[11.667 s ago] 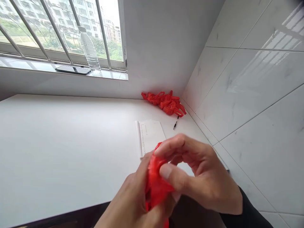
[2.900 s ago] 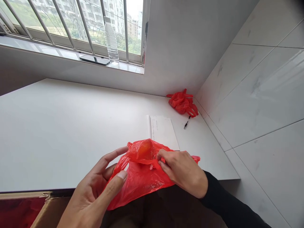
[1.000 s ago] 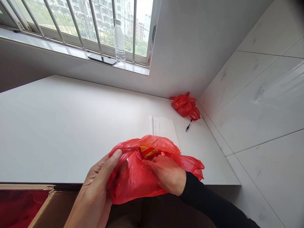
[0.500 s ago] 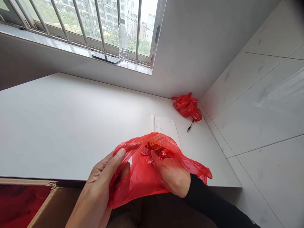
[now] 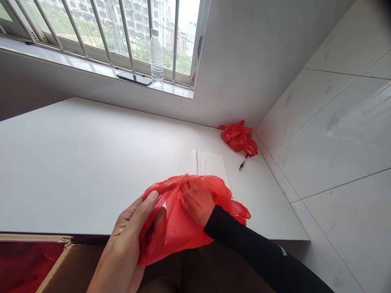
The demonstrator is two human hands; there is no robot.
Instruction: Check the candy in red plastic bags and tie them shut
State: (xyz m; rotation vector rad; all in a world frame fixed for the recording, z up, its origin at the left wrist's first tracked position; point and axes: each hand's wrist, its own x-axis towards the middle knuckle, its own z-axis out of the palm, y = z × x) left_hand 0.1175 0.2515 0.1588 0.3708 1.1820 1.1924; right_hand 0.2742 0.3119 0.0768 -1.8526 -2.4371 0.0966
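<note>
My left hand (image 5: 130, 232) grips the left side of a thin red plastic bag (image 5: 180, 230), thumb outside and fingers behind the film. The bag's mouth is spread wide above the table's front edge. Inside it is my right hand (image 5: 198, 202), fingers curled downward near the far side; the black sleeve crosses the bag's right rim. Small red wrapped pieces show as slivers beside the fingers. Most of the contents, and whatever the right fingertips hold, are hidden by the hand.
On the white table (image 5: 91, 171) lie an open notebook (image 5: 212, 162), a black pen (image 5: 243, 163) and a second red bag (image 5: 238, 138) in the corner. The windowsill bears a water bottle (image 5: 156, 59) and a phone (image 5: 134, 78). A cardboard box (image 5: 61, 260) stands at lower left.
My right hand has moved left and deeper into the bag, its fingers curling over the small packets that showed before. The bag's right side has drawn inward. My left hand keeps its hold.
</note>
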